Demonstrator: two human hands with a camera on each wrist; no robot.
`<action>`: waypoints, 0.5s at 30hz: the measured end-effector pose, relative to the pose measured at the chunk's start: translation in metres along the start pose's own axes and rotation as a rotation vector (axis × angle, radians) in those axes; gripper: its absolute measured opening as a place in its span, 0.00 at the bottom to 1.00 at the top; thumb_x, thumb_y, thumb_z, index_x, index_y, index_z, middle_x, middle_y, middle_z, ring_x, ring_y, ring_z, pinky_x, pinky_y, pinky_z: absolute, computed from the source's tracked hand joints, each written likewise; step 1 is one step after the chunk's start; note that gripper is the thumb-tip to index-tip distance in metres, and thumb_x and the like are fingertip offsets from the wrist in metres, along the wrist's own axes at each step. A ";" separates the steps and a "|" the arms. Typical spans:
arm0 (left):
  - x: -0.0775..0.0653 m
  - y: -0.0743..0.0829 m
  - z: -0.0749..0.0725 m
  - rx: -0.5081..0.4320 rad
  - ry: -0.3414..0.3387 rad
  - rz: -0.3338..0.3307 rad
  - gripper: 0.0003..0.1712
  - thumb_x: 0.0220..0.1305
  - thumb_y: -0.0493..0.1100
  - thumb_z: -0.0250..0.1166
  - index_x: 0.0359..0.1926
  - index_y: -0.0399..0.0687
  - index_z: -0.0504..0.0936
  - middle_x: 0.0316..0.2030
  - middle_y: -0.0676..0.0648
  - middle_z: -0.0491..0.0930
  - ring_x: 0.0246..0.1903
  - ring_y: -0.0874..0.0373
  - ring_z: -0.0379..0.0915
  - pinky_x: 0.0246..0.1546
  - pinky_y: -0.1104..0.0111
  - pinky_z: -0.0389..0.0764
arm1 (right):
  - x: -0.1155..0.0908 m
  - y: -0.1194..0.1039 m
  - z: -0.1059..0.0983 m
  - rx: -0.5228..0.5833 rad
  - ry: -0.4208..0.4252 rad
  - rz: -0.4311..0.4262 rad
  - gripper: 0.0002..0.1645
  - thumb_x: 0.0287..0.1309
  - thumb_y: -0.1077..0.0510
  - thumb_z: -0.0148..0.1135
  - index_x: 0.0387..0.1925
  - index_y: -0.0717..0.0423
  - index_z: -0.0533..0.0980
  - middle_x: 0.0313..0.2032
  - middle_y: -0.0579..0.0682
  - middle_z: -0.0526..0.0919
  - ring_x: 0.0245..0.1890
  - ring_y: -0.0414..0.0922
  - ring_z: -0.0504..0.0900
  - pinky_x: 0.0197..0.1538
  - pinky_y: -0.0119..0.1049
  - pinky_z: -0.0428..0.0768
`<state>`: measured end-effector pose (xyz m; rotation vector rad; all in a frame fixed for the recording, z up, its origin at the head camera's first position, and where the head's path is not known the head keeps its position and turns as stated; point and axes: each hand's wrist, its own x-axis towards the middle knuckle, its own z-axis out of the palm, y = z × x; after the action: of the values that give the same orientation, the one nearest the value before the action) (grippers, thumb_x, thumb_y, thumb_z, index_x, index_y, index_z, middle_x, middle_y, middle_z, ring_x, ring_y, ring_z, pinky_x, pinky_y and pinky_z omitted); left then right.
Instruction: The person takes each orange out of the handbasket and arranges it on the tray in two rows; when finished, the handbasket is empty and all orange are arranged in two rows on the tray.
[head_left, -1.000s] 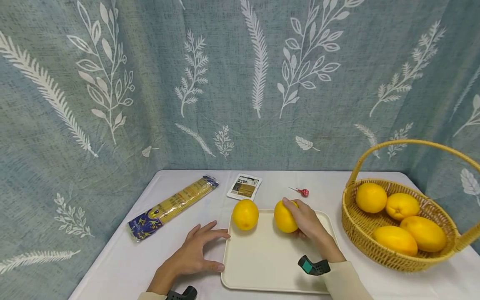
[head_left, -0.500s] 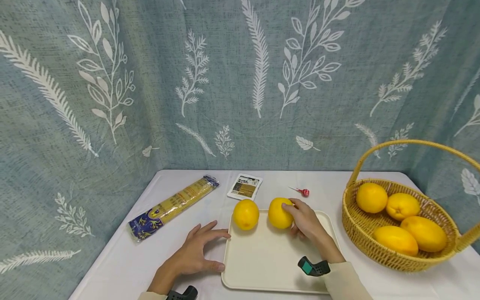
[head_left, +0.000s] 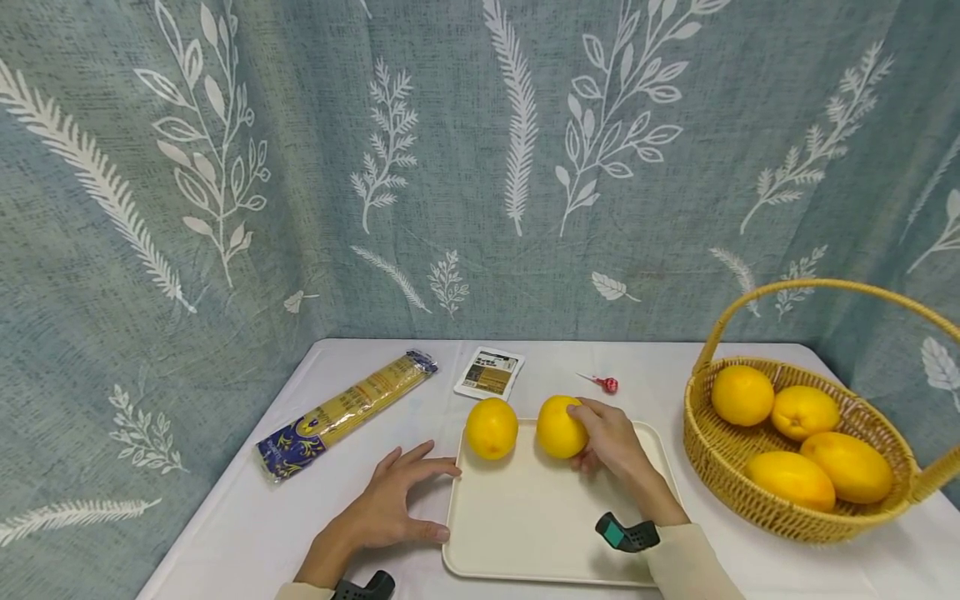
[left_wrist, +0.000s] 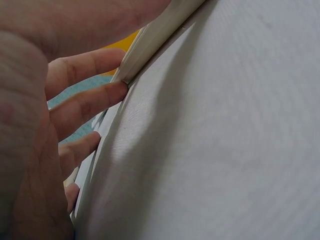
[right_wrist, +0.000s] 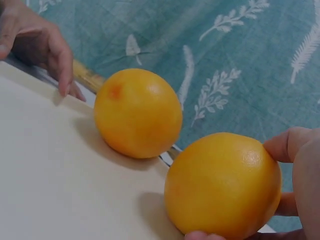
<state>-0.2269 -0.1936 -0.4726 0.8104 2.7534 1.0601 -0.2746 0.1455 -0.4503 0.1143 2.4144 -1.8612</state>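
A cream tray (head_left: 543, 525) lies before me with two yellow-orange oranges near its far edge. My right hand (head_left: 611, 446) holds the right orange (head_left: 558, 427) from its right side; in the right wrist view, fingertips touch it from above and below. The left orange (head_left: 491, 430) stands at the tray's far left corner, a small gap from the other. Spread and slightly bent, my left hand (head_left: 390, 508) rests at the tray's left edge, its index finger and thumb touching the rim. In the left wrist view, fingertips (left_wrist: 120, 90) meet the tray's outer side.
A wicker basket (head_left: 697, 446) with a tall handle and several yellow fruits stands at the right. Behind the tray lie a white packet (head_left: 489, 373) and a red lollipop (head_left: 608, 385). A pack of spaghetti (head_left: 345, 417) lies at the left. A patterned curtain hangs behind.
The right orange has moved left, closer to the other orange, with my right hand on it. In the last half second it has barely shifted. My left hand has stayed put.
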 end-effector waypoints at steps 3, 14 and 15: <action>0.000 0.000 0.000 0.001 0.000 0.002 0.41 0.40 0.64 0.81 0.59 0.66 0.80 0.66 0.51 0.77 0.74 0.35 0.53 0.72 0.31 0.38 | 0.001 0.001 -0.001 0.046 0.002 0.026 0.31 0.70 0.47 0.54 0.68 0.60 0.71 0.23 0.58 0.82 0.12 0.45 0.79 0.17 0.34 0.81; 0.001 -0.002 0.001 -0.005 0.001 0.001 0.41 0.41 0.64 0.80 0.59 0.66 0.80 0.66 0.52 0.77 0.75 0.35 0.53 0.72 0.31 0.38 | 0.003 0.004 -0.007 0.083 0.034 0.098 0.30 0.69 0.42 0.54 0.54 0.64 0.77 0.17 0.55 0.81 0.11 0.43 0.77 0.15 0.29 0.74; 0.001 -0.002 0.001 -0.005 0.000 0.001 0.41 0.41 0.64 0.80 0.59 0.66 0.80 0.66 0.52 0.77 0.75 0.35 0.53 0.72 0.31 0.38 | 0.004 0.004 -0.007 0.083 0.035 0.099 0.30 0.69 0.42 0.55 0.54 0.64 0.78 0.17 0.55 0.81 0.11 0.43 0.77 0.15 0.29 0.74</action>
<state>-0.2281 -0.1938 -0.4741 0.8108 2.7495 1.0667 -0.2778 0.1535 -0.4533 0.2696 2.3076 -1.9306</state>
